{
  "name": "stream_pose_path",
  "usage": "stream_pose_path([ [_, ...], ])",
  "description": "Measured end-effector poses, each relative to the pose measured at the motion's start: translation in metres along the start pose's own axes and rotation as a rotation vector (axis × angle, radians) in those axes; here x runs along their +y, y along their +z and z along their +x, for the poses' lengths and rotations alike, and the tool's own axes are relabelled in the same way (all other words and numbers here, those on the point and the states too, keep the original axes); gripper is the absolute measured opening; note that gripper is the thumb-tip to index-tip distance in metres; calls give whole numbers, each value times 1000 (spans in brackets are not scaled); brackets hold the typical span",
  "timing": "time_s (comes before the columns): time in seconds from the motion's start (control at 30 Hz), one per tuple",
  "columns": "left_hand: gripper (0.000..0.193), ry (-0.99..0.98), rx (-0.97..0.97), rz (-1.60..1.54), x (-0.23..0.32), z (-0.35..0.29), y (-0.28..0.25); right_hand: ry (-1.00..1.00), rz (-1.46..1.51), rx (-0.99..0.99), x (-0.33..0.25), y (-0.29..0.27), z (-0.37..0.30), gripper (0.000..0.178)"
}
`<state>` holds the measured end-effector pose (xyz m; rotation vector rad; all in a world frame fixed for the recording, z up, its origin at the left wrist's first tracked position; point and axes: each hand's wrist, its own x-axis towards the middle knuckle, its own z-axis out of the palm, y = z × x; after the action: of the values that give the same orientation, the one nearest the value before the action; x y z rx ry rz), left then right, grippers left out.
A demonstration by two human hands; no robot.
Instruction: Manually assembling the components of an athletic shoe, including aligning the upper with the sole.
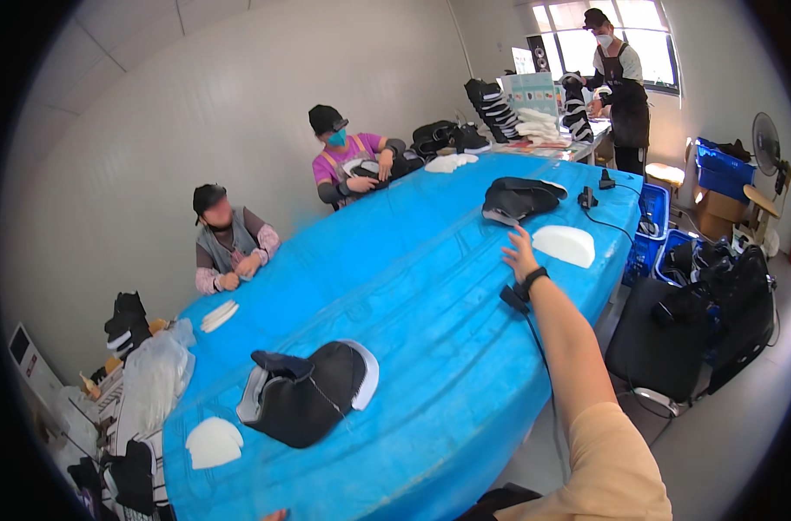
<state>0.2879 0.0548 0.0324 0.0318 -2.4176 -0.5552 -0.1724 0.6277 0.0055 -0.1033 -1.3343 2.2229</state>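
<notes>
My right hand (521,253) is stretched out over the blue-covered table (395,313), fingers spread and holding nothing. Its fingertips come close to a black fabric shoe upper (524,200); whether they touch it, I cannot tell. A white half-round stack of pads (565,246) lies just right of the hand. Only a sliver of my left hand (275,515) shows at the lower edge, its fingers hidden. Ahead of it lies a larger-looking black shoe upper (304,399) with a pale edge and a loose thread. White rounded pads (214,442) rest to its left.
Two people (232,234) sit along the far side; one handles a black-and-white piece. Another person (623,87) stands by stacked uppers (493,111) at the back. Black power cables (514,298) cross the table's right side. A black chair (660,339) and blue crates (649,227) stand right.
</notes>
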Motion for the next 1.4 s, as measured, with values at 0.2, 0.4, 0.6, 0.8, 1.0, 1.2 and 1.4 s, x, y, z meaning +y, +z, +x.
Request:
stream_pose_path([
  [0.2, 36, -51, -46, 272, 9, 7, 22, -40, 161, 7, 18, -7, 35, 60],
  [0.4, 36, -293, -121, 227, 4, 5, 28, -147, 63, 7, 14, 4, 71, 46],
  [0.6, 32, 205, 128, 385, 10, 18, 33, -89, 393, -1, 37, -26, 130, 45],
  [0.8, 29, 208, 228, 355, 3, 30, 40, -653, -185, -37, 56, -56, 171, 38],
  [1.0, 28, 43, 245, 354, -6, 19, 33, -728, -517, -122, 22, 25, 132, 41],
  [1.2, 23, 147, 241, 368, -12, 17, 31, -491, -275, -361, -26, 118, 56, 38],
  [1.4, 24, 146, 133, 360, -12, 12, 20, -207, 164, -642, -90, 144, -60, 26],
])
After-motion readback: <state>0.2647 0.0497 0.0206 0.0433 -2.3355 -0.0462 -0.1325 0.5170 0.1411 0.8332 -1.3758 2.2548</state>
